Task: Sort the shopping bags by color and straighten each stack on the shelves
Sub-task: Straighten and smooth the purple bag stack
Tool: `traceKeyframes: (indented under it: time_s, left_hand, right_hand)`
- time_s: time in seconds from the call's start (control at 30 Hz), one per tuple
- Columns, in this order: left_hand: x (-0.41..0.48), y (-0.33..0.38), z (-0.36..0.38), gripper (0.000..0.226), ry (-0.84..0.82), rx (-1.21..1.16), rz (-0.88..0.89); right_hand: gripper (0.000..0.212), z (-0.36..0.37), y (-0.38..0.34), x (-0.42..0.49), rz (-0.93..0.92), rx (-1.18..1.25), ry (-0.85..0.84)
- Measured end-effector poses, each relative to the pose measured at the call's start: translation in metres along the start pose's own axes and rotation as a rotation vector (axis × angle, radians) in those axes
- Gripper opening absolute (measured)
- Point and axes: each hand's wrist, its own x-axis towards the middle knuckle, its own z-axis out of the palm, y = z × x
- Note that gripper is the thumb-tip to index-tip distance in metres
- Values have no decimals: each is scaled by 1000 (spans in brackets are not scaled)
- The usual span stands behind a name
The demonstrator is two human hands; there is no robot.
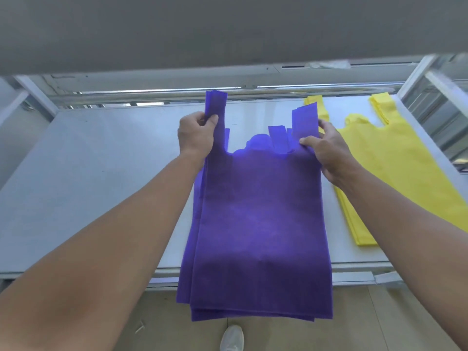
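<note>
A stack of purple shopping bags (258, 224) lies lengthwise across the white shelf (88, 186), its bottom edges hanging past the shelf's front edge. My left hand (196, 135) pinches the left handle strip of the purple bags, thumb on top. My right hand (326, 150) grips the right handle strip at its base. The handle strips stand unevenly, some bent over in the middle. A stack of yellow shopping bags (395, 168) lies flat on the same shelf to the right, apart from the purple stack.
A grey upper shelf (228, 29) overhangs the top of the view. A metal rail (177, 93) runs along the back of the shelf. Metal uprights (417, 74) frame the right side. Below are a tan floor and a white shoe (231, 338).
</note>
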Motion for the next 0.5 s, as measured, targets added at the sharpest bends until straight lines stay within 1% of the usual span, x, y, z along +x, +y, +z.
traceKeyframes:
  time_s: [0.07, 0.13, 0.17, 0.2, 0.23, 0.27, 0.3, 0.33, 0.37, 0.43, 0.5]
  left_hand:
    - [4, -9, 9, 15, -44, 141, -103]
    - [2, -18, 14, 9, -86, 257, -186]
    - [0, -21, 15, 11, -102, 314, -185]
    - [-1, -23, 18, 17, -111, 406, -141]
    - [-3, -25, 20, 29, -125, 518, -88]
    - [-5, -24, 23, 38, -135, 618, -47]
    - [-6, -23, 26, 44, -131, 684, -28]
    - [-6, -22, 28, 47, -123, 708, -49]
    - [-5, -20, 30, 47, -112, 704, -90]
    - [1, -15, 33, 41, -106, 673, -177]
    - [7, -9, 32, 33, -150, 643, -256]
  right_hand:
    - [76, 1, 8, 5, 47, -202, 23]
    - [79, 1, 11, 9, 35, -405, 57]
    - [80, 1, 10, 10, 10, -502, 68]
    - [81, 1, 10, 12, -21, -596, 75]
    - [82, 0, 10, 13, -37, -686, 81]
    - [79, -1, 9, 15, -34, -756, 86]
    - [69, -1, 7, 15, -11, -812, 89]
    - [54, -2, 4, 16, 18, -857, 83]
    - [46, -2, 2, 17, 50, -881, 75]
    - [54, -1, -5, 18, 112, -876, 58]
    - [54, 0, -9, 20, 153, -810, 58]
